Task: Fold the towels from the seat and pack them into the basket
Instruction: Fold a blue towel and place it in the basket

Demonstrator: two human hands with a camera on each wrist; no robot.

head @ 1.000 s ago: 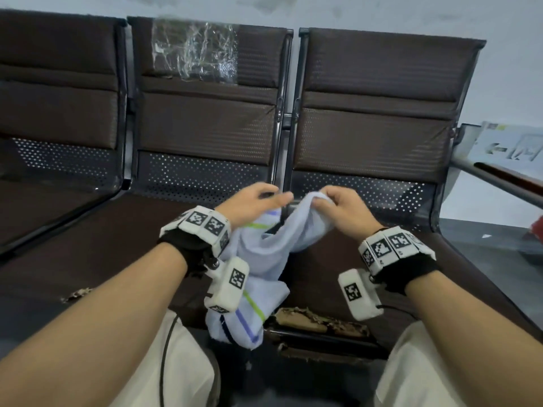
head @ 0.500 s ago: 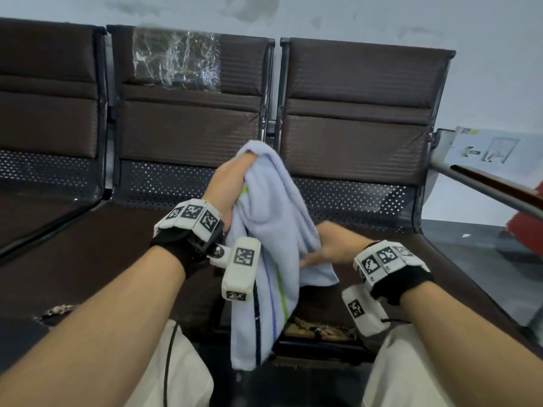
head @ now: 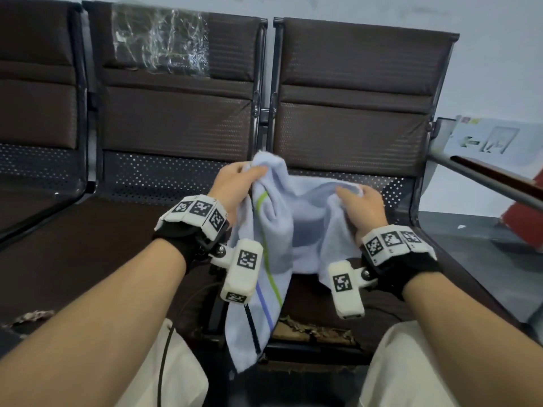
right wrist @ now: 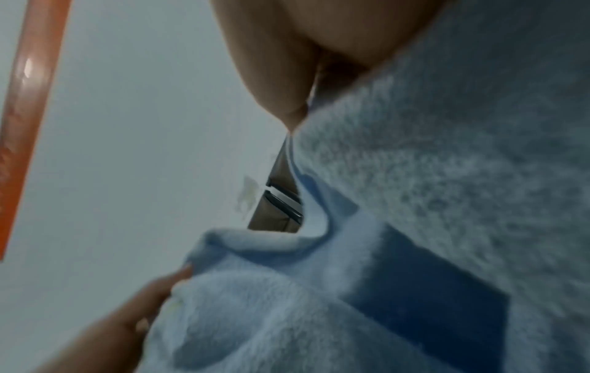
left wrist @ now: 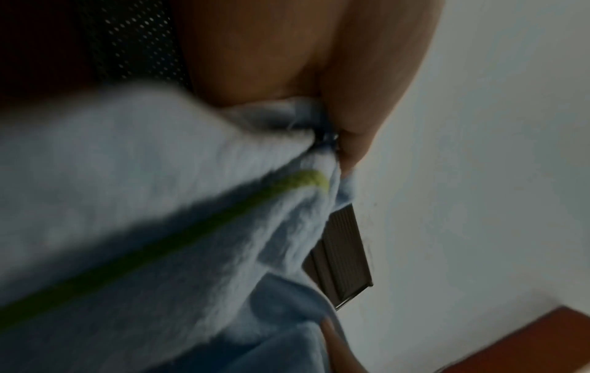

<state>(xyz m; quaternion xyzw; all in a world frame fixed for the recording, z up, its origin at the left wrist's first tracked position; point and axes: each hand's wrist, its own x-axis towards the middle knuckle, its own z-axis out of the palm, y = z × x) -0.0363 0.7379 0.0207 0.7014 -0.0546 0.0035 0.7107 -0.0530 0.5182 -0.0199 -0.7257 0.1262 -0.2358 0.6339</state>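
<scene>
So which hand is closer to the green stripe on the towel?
Left. The left hand grips the light blue towel right beside the top of the green stripe; the right hand holds the far edge, across a sagging fold.

Head view evenly lit with bent edges; both wrist views dim, seemingly motion-blurred throughout.

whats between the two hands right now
In the head view, a sagging span of the pale blue terry towel with green and blue stripes hangs between the left hand and right hand; both grip it.
</scene>
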